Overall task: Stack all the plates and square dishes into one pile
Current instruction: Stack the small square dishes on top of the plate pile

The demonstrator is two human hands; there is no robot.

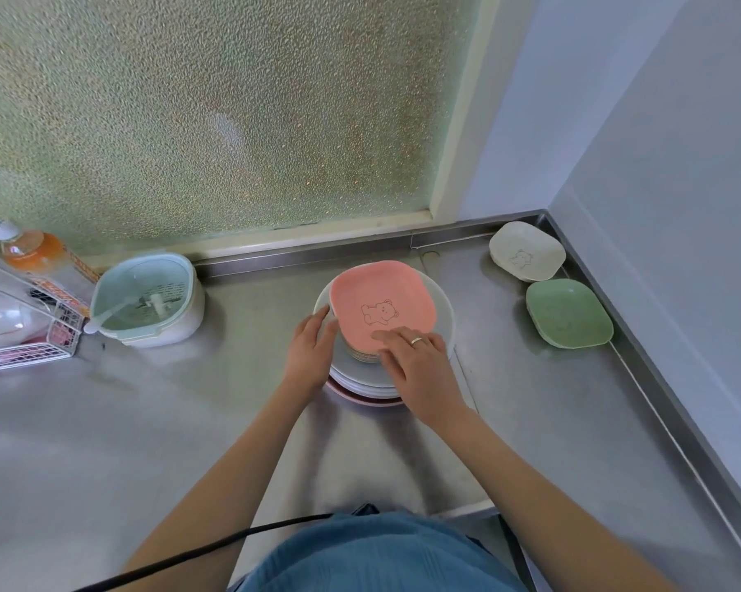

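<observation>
A pile of round plates (443, 311) stands mid-counter, with several small square dishes on it. The top one is a pink square dish (383, 303) with a bear drawing. My left hand (311, 350) rests against the left side of the pile, fingers on the pink dish's edge. My right hand (420, 369), wearing a ring, lies with its fingertips on the pink dish's near rim. A white square dish (526, 249) and a green square dish (569, 313) lie apart at the back right corner.
A pale green strainer basket (146, 299) with a white spoon sits at the left. Further left are a wire rack (27, 348) and an orange bottle (27, 249). A frosted window and a wall close the back and right. The steel counter (104, 420) has a raised rim.
</observation>
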